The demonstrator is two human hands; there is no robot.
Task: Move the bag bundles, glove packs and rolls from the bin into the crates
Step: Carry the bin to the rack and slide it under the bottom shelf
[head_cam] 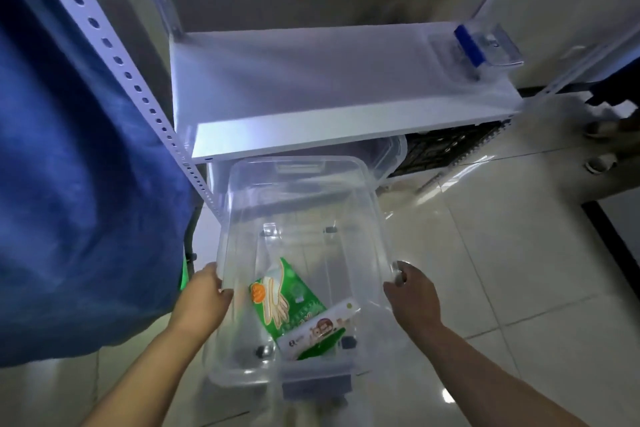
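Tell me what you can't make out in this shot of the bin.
Head view only:
- Black crate contents: hidden under the white shelf.
- White pack print: too blurred to read.
- Left hand and right hand fingers: partly hidden behind the clear bin walls.

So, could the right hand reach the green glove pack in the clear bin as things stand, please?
Probably yes: the bin is open-topped and the glove pack lies partly uncovered, but the right hand grips the rim and must let go first.
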